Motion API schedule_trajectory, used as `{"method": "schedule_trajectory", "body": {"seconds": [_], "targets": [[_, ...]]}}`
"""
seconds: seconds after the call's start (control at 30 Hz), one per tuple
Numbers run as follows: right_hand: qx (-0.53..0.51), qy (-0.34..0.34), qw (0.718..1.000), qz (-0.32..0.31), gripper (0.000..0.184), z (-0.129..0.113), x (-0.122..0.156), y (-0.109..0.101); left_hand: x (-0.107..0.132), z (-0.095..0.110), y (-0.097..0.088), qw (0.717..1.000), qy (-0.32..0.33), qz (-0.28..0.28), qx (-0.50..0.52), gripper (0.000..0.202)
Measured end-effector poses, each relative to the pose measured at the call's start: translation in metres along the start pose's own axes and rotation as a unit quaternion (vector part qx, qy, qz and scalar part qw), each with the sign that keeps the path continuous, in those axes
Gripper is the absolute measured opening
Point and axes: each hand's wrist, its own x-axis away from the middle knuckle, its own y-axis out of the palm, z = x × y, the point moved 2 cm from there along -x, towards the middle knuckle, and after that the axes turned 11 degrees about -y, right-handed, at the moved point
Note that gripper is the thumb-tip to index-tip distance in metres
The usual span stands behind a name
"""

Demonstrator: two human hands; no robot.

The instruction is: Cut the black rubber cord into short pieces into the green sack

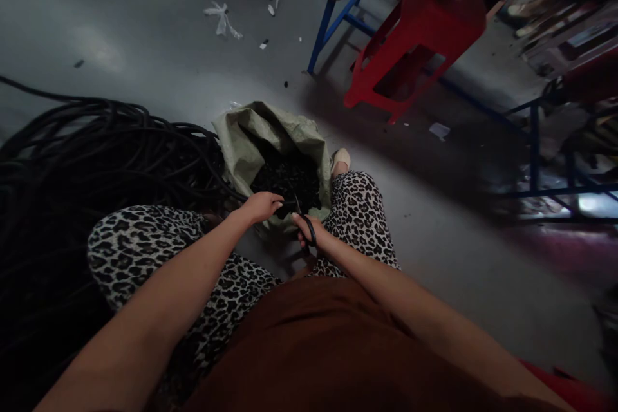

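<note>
My left hand [262, 206] is closed around the end of a black cable, held just over the mouth of a green woven sack [241, 135]. My right hand [309, 232] grips black-handled scissors [305, 226], fingers through the loops, blades pointing toward the cable end by my left hand. The sack stands open between my knees and holds a heap of small black cut pieces [288, 180]. A big tangle of black cable [72, 161] lies on the floor at my left, running toward my left hand.
I sit with leopard-print trousers [145, 244] over my knees, one foot [340, 158] beside the sack. A red plastic stool [420, 32] stands on the grey floor ahead right, beside blue metal frames [533, 141]. White scraps [221, 18] litter the floor farther off.
</note>
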Motion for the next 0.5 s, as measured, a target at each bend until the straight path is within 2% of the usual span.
{"method": "schedule_trajectory", "body": {"seconds": [0.33, 0.5], "targets": [[0.008, 0.015, 0.999, 0.039, 0.034, 0.0031, -0.0018, 0.0006, 0.0027, -0.0035, -0.0025, 0.999, -0.013, 0.001, -0.050, 0.033], [0.042, 0.005, 0.999, 0.025, 0.033, 0.0002, 0.0025, -0.0004, 0.0037, -0.0021, -0.0018, 0.997, -0.019, -0.003, -0.069, 0.031]]}}
